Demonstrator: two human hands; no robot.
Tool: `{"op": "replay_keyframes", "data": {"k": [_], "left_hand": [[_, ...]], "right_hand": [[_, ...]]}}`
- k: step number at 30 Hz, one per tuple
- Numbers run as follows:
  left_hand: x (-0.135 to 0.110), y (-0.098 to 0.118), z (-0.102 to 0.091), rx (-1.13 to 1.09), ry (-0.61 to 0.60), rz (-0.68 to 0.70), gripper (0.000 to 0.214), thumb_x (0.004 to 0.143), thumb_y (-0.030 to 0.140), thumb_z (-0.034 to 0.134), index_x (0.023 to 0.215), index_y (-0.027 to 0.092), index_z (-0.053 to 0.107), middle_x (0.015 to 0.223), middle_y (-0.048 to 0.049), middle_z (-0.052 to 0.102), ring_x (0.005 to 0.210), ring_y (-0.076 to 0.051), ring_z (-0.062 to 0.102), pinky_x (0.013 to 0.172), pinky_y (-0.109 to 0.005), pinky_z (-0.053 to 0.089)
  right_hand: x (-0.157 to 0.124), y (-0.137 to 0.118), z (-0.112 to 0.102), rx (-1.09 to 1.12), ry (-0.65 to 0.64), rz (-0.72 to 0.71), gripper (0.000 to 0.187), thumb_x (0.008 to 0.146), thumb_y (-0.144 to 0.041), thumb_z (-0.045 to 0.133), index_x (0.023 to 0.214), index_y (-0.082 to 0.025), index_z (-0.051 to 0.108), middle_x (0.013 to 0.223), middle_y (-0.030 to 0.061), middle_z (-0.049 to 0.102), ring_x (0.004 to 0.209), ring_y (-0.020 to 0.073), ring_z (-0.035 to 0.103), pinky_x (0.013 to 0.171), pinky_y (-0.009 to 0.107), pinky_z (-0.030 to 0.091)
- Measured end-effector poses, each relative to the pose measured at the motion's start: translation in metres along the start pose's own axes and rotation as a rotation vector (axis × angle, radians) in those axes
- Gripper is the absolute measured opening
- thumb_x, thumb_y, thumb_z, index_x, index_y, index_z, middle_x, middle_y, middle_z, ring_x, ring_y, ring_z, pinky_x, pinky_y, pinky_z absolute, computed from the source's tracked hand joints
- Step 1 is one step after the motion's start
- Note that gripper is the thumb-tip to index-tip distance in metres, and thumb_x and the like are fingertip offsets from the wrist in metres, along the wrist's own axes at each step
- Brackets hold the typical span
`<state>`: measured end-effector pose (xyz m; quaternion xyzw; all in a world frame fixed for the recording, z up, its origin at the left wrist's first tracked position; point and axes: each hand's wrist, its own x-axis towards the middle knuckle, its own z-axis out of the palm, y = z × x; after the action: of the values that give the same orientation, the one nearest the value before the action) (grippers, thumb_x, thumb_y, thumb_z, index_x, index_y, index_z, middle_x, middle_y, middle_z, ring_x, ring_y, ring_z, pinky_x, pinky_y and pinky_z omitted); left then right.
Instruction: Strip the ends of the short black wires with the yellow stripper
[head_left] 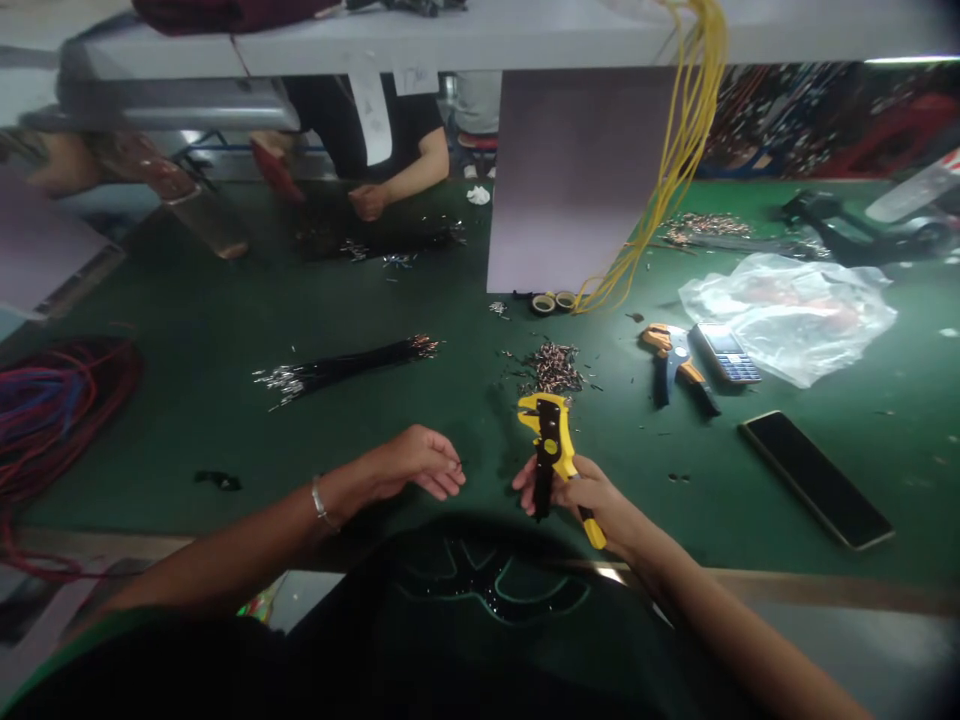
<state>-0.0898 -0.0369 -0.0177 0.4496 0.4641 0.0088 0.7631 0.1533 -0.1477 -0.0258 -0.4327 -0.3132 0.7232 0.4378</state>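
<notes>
My right hand point(600, 497) is wrapped around the handles of a yellow and black wire stripper point(553, 445), its jaws pointing up and to the left. Left of it, over the green table, is my left hand point(420, 462), with thumb and forefinger drawn together. Anything between those fingertips is too small to make out. A heap of short copper-coloured stripped wire ends point(555, 368) lies just beyond the stripper's jaws. Beyond my left hand rests a bundle of black wires point(352, 365), silvery ends at left and coppery ends at right.
Orange and blue wire strippers point(677, 365), a keypad phone point(726, 353), a dark smartphone point(816, 480) and a plastic bag point(795, 315) lie at right. Yellow wires point(686, 130) hang from the shelf point(480, 45). Red and blue wires point(60, 400) sit left. Across the table is another person's hand point(369, 202).
</notes>
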Motion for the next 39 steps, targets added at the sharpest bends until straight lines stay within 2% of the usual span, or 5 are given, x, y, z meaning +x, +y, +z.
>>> {"op": "replay_keyframes", "data": {"k": [4, 9, 11, 26, 39], "left_hand": [[0.025, 0.013, 0.014, 0.083, 0.042, -0.005, 0.009, 0.066, 0.017, 0.07, 0.071, 0.012, 0.066, 0.073, -0.01, 0.073, 0.061, -0.018, 0.068, 0.061, -0.031, 0.056], [0.063, 0.048, 0.031, 0.131, 0.203, 0.313, 0.002, 0.066, 0.009, 0.067, 0.067, 0.01, 0.067, 0.07, -0.0079, 0.071, 0.062, -0.012, 0.065, 0.063, -0.025, 0.052], [0.069, 0.062, 0.031, 0.078, 0.205, 0.303, 0.001, 0.07, 0.012, 0.066, 0.07, 0.011, 0.066, 0.065, -0.0074, 0.07, 0.054, -0.013, 0.063, 0.058, -0.028, 0.051], [0.027, 0.066, 0.019, -0.014, 0.086, 0.377, 0.014, 0.072, 0.018, 0.063, 0.084, 0.009, 0.061, 0.064, -0.0076, 0.069, 0.056, -0.015, 0.064, 0.054, -0.027, 0.049], [0.018, 0.07, 0.018, 0.215, 0.282, 0.49, 0.019, 0.072, 0.023, 0.066, 0.086, 0.011, 0.072, 0.055, 0.0009, 0.056, 0.048, -0.007, 0.045, 0.047, -0.022, 0.03]], "right_hand": [[0.014, 0.006, -0.001, 0.031, 0.066, 0.039, 0.034, 0.05, -0.012, 0.049, 0.08, -0.013, 0.065, 0.093, 0.0123, 0.072, 0.075, 0.0238, 0.068, 0.063, 0.035, 0.056], [0.036, -0.006, -0.015, 0.027, 0.179, -0.073, 0.033, 0.055, -0.015, 0.052, 0.085, -0.013, 0.065, 0.101, 0.0132, 0.072, 0.078, 0.0252, 0.069, 0.062, 0.036, 0.056], [0.036, -0.015, -0.019, -0.017, 0.197, -0.15, 0.034, 0.057, -0.014, 0.053, 0.089, -0.013, 0.064, 0.099, 0.0116, 0.072, 0.072, 0.0217, 0.068, 0.065, 0.035, 0.055], [0.022, -0.003, -0.023, 0.088, -0.222, -0.159, 0.044, 0.059, -0.009, 0.054, 0.101, -0.011, 0.065, 0.089, 0.0104, 0.072, 0.07, 0.0217, 0.067, 0.068, 0.038, 0.052], [0.018, -0.005, -0.016, 0.104, -0.308, -0.148, 0.049, 0.06, -0.008, 0.062, 0.109, -0.01, 0.065, 0.094, 0.0105, 0.072, 0.078, 0.0228, 0.068, 0.074, 0.037, 0.051]]}}
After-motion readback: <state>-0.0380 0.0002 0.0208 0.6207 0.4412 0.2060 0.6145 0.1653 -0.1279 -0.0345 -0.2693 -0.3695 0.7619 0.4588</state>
